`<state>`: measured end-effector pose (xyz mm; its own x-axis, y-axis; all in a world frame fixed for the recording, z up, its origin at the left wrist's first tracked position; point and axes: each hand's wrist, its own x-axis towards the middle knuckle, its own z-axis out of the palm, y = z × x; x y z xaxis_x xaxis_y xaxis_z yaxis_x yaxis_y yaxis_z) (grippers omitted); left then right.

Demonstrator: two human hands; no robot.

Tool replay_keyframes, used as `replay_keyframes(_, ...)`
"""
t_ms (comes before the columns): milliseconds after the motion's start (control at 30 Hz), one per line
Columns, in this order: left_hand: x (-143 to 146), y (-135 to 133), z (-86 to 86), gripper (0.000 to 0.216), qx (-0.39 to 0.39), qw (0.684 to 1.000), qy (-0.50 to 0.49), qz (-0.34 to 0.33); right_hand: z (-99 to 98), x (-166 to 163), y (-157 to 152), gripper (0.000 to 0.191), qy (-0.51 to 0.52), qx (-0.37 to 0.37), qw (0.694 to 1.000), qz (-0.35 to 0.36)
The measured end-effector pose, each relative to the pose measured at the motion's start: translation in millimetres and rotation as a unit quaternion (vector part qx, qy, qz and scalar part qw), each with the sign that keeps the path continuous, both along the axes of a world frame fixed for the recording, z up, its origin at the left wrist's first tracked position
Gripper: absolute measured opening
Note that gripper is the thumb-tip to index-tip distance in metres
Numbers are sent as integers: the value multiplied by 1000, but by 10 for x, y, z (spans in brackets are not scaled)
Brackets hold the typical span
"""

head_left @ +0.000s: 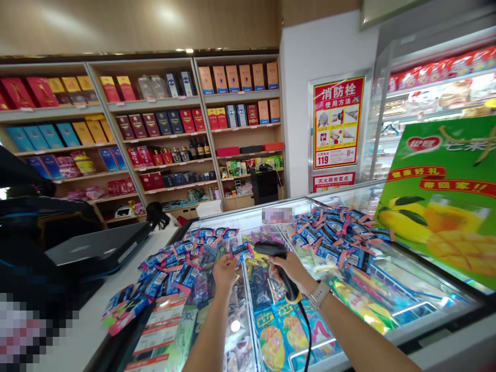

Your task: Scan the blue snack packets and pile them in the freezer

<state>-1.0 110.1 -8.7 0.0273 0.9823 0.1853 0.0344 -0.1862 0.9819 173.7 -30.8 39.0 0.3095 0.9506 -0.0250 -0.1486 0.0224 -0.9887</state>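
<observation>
My right hand (293, 269) grips a black barcode scanner (271, 249), its head pointing left and its cable running down past my wrist with a watch. Just left of it, my left hand (225, 268) pinches a small blue-and-red snack packet (242, 251) in front of the scanner's head. Both hands hover over the glass lid of a chest freezer (403, 274). A pile of the same blue packets (170, 268) lies to the left of my hands. Another pile of blue packets (333, 237) covers the lid to the right.
A white counter (77, 330) with a dark monitor (96, 248) is at the left. Shelves of boxed goods (163, 124) line the back wall. A green mango poster (445, 196) leans at the right, with a chilled display (434, 82) behind it.
</observation>
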Motion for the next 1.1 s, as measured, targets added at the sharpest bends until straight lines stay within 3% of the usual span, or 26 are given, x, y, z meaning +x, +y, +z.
replay_keyframes(100,102,26,23,25,37,995,69,-57,-16,259,-48,16,212,58,974,-60)
replay_keyframes(200,411,6,57,20,68,976,120,-171,-33,535,-95,13,360,119,913,-150)
replay_keyframes(300,898,-55,66,14,75,944,133,-293,-103,732,-91,8,425,151,867,-212)
replay_keyframes(367,1247,-92,59,10,79,931,148,-323,-181,805,-57,6,435,144,854,-247)
replay_keyframes(533,1926,-124,66,13,122,932,166,-298,-363,866,78,7,389,133,849,-332)
replay_keyframes(733,2302,-153,28,13,150,938,141,-277,-379,865,166,11,349,143,834,-402)
replay_keyframes(833,2382,-186,-31,13,120,946,89,-286,-370,842,189,11,343,146,833,-409)
replay_keyframes(933,2386,-222,-44,15,140,949,91,-268,-381,824,194,13,332,141,838,-409)
replay_keyframes(1100,2028,-211,103,11,204,941,152,-222,-387,792,111,16,318,156,859,-370)
